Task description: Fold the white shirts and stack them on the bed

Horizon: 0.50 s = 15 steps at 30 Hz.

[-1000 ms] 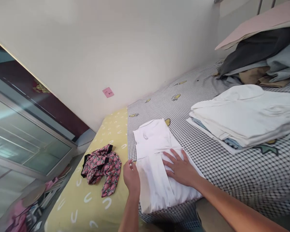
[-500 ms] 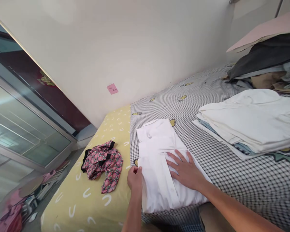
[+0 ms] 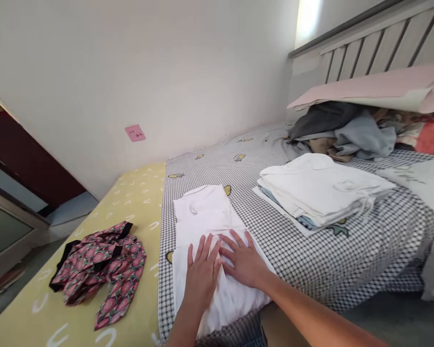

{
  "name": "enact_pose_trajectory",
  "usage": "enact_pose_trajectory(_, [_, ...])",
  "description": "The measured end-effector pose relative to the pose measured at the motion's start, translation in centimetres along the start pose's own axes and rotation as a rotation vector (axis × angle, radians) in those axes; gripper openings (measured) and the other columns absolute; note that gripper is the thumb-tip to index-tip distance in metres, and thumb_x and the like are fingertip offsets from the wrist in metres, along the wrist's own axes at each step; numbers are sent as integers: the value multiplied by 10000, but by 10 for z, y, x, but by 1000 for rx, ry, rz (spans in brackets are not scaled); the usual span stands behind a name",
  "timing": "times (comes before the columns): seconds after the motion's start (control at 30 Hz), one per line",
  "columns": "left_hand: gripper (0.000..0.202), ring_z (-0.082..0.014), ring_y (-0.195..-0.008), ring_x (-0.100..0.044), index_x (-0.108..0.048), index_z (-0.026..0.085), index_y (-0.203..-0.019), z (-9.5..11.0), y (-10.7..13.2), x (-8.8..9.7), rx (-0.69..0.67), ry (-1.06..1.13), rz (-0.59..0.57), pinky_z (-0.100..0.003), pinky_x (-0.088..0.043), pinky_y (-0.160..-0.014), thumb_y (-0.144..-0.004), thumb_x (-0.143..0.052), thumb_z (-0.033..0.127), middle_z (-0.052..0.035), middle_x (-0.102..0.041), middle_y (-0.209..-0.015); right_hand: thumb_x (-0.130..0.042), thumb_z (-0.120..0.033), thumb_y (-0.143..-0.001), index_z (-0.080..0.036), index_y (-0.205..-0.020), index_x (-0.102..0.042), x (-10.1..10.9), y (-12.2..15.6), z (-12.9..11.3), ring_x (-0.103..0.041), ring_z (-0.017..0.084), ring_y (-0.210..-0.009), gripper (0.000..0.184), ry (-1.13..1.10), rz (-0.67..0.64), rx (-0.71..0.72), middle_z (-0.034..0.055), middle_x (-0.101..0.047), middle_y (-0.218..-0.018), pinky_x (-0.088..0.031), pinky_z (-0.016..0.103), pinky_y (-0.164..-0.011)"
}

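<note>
A folded white shirt (image 3: pixel 202 212) lies near the front edge of a bed with a black-and-white checked sheet (image 3: pixel 296 255). My left hand (image 3: pixel 201 275) lies flat on the shirt's lower half, fingers stretched out and spread. My right hand (image 3: pixel 243 260) rests flat beside it, just to the right, fingers spread and touching the left hand's fingertips. Neither hand grips anything.
A pink flowered garment (image 3: pixel 97 270) lies crumpled on the yellow sheet (image 3: pixel 137 193) to the left. A stack of folded white clothes (image 3: pixel 318 190) sits right of the shirt. Loose grey, tan and dark clothes (image 3: pixel 347 130) pile under a pink board (image 3: pixel 369 86) at the headboard. A wall runs behind.
My left hand left the shirt's left edge and now lies flat on top of it beside the right hand. The camera view has swung right, showing more of the headboard.
</note>
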<state>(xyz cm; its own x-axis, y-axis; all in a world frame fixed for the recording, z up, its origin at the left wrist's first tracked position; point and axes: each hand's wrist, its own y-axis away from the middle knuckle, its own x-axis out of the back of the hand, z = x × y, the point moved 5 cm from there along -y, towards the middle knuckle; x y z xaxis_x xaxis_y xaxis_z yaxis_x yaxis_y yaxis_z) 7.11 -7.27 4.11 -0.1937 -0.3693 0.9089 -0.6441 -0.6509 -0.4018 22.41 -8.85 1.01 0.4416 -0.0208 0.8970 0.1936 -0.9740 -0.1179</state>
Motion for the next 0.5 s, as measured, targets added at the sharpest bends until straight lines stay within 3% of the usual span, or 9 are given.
enact_pose_trajectory(0.13, [508,-236,-1506,-396,-313,396,-1561,-5,1,-37,98,49,-150,-573,-356,-1207,-1053,-323,382,13,-430,-1624,-431,-588,-983,-425,-1515,-482,2,-1,-2,-102,353,-1584,558,-37,-20,-4,-32,-262,-1700,72,683,-1213])
enact_pose_trajectory(0.2, [508,-235,-1521,-369,-289,419,-1560,-7,3,-44,126,58,-161,-585,-344,-1214,-1053,-318,395,23,-400,-1639,-531,-576,-936,-406,-1388,-630,8,-2,4,-180,356,-1569,492,-204,1,-12,-9,-393,-1651,77,670,-1220])
enact_pose_trajectory(0.23, [505,-234,-1520,-371,-299,424,-1555,-8,4,-46,136,56,-155,-581,-342,-1216,-1052,-326,401,25,-400,-1639,-540,-566,-931,-388,-1307,-693,13,-1,10,-253,342,-1549,443,-313,20,-17,7,-466,-1609,35,654,-1235])
enact_pose_trajectory(0.3, [497,-237,-1516,-378,-339,428,-1542,-7,5,-46,154,48,-136,-571,-338,-1222,-1046,-348,408,27,-410,-1635,-498,-523,-952,-335,-1211,-744,27,1,33,-425,296,-1457,403,-532,127,-56,48,-569,-1518,-171,592,-1247])
enact_pose_trajectory(0.4, [498,-244,-1515,-379,-366,427,-1534,-4,4,-45,179,44,-129,-577,-316,-1234,-1037,-370,405,29,-415,-1634,-469,-435,-935,-253,-1228,-708,53,10,84,-593,258,-1230,420,-674,438,-271,106,-636,-1368,-464,480,-1085])
enact_pose_trajectory(0.43, [499,-247,-1517,-377,-365,427,-1536,-3,3,-44,189,45,-136,-582,-311,-1236,-1037,-368,408,32,-412,-1636,-506,-413,-902,-236,-1214,-701,59,13,98,-616,257,-1156,409,-690,507,-350,110,-651,-1304,-503,458,-1029])
enact_pose_trajectory(0.5, [503,-253,-1519,-371,-357,421,-1541,-1,2,-44,208,45,-152,-593,-303,-1239,-1038,-356,413,40,-395,-1644,-565,-380,-850,-225,-1157,-708,63,13,114,-632,250,-1054,372,-669,487,-419,103,-656,-1209,-531,426,-957])
